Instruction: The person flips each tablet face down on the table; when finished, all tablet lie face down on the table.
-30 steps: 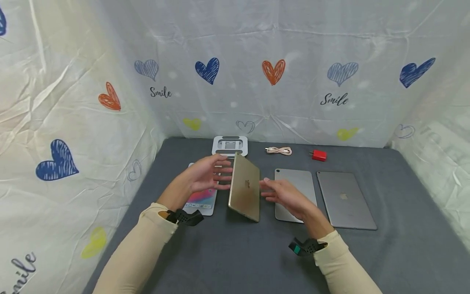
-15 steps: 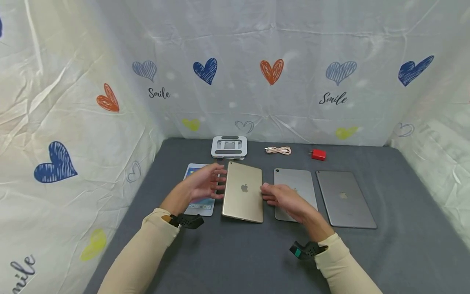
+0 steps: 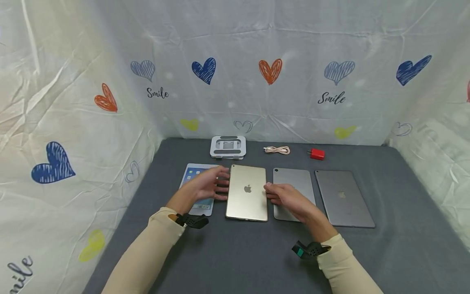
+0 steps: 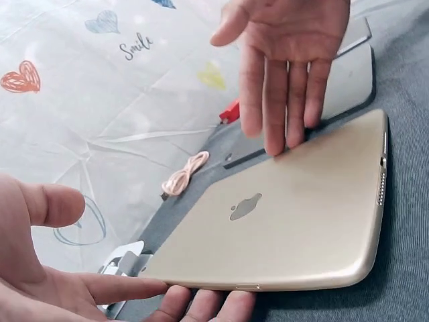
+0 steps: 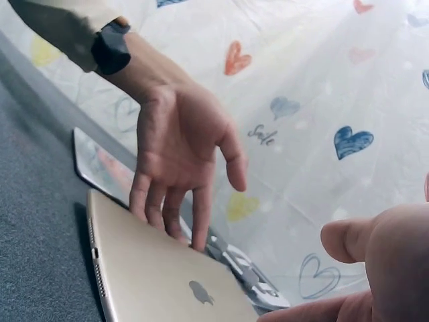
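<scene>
A gold tablet (image 3: 247,206) with an apple logo lies back side up, near level, in the middle of the table. At its left edge are the straight, spread fingertips of my left hand (image 3: 209,184); in the left wrist view they reach along the edge and slightly beneath it, thumb raised apart. My right hand (image 3: 291,200) has its extended fingertips at the opposite edge, as the right hand (image 4: 288,47) also shows in the left wrist view. Partly under my left hand's outline is a white tablet (image 3: 191,174), its screen lit. A silver tablet (image 3: 293,176) is partly hidden by my right hand.
A dark grey tablet (image 3: 345,204) lies face down at the right. Along the back of the table (image 3: 249,257) are a white folding stand (image 3: 228,154), a bundled pale pink cable (image 3: 277,150) and a red charger plug (image 3: 317,154). A heart-printed sheet (image 3: 235,49) rises behind.
The gold tablet stood steeply on its long edge a second ago; it has swung down to near flat, back up, between my hands. My left hand has shifted slightly right.
</scene>
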### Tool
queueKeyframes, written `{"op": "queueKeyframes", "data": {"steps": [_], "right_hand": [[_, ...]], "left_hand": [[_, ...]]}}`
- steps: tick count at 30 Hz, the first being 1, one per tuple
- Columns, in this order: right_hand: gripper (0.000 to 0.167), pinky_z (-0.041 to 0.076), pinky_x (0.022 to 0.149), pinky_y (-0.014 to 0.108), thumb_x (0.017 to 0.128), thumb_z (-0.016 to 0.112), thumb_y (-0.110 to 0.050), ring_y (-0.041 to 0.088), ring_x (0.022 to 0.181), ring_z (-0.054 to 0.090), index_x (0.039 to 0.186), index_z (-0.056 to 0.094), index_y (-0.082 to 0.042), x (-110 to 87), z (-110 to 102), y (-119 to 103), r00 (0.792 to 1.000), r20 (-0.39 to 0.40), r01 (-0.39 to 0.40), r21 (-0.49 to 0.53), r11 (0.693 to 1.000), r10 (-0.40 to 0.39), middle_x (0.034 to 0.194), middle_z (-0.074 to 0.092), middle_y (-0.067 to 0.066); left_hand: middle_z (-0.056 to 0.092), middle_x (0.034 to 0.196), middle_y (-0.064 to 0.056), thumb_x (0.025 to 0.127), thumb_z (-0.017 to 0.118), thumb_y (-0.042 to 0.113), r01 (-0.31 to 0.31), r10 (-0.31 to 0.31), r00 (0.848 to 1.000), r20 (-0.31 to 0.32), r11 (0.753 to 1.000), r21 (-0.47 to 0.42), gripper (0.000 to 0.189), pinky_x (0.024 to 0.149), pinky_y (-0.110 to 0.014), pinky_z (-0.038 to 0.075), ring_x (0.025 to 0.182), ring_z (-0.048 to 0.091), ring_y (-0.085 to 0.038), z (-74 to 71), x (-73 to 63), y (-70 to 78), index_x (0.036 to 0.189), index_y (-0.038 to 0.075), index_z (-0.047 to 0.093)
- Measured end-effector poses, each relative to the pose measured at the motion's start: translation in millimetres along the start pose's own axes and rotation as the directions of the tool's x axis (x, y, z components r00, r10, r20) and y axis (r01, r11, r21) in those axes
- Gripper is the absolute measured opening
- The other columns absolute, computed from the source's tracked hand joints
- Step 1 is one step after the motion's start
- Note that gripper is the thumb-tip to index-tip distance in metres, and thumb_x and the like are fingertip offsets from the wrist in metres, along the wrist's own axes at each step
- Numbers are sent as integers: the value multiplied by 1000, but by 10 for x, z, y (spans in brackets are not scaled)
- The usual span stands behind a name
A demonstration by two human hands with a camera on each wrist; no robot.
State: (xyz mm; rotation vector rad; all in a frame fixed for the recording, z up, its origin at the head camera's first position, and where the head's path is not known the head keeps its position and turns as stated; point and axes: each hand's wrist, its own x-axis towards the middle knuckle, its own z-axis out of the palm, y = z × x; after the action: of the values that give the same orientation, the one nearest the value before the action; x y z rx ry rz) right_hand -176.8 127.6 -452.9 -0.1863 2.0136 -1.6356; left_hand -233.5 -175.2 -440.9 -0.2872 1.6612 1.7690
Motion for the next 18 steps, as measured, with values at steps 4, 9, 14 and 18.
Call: {"op": "queueKeyframes", "data": {"steps": [4, 9, 14, 18], "right_hand": [[67, 39, 132, 55, 119, 46, -40, 45, 160, 41, 164, 40, 9, -2, 8, -29, 1000, -22, -20, -45, 999, 19, 170, 43, 28], [69, 40, 130, 58, 118, 47, -45, 45, 155, 48, 162, 44, 8, 20, 32, -131, 998, -67, -23, -139, 990, 14, 166, 49, 29], [70, 39, 132, 54, 115, 55, -42, 43, 157, 47, 165, 41, 6, 77, 66, -257, 999, -29, 42, -71, 997, -44, 170, 44, 26], [70, 46, 127, 48, 112, 65, -36, 40, 154, 53, 163, 43, 7, 170, 150, -348, 996, 6, 90, 35, 995, -91, 169, 46, 26]], "left_hand": [[33, 170, -30, 112, 51, 38, -18, 19, 1000, -21, 1000, 23, 75, 121, -65, 48, 153, 42, -52, 7, -12, -13, 169, -4, 25], [28, 174, -31, 114, 48, 33, -67, 68, 997, -26, 997, 45, 72, 127, -63, 44, 154, 42, -53, -13, -133, 7, 174, 4, 19], [30, 177, -26, 116, 48, 30, -105, 106, 994, -16, 992, 76, 69, 135, -56, 32, 161, 38, -44, -188, -338, 79, 172, 0, 24], [37, 173, -29, 117, 50, 23, -181, 183, 983, -13, 981, 76, 63, 135, -55, 31, 161, 39, -45, -430, -519, 135, 168, -7, 29]]}}
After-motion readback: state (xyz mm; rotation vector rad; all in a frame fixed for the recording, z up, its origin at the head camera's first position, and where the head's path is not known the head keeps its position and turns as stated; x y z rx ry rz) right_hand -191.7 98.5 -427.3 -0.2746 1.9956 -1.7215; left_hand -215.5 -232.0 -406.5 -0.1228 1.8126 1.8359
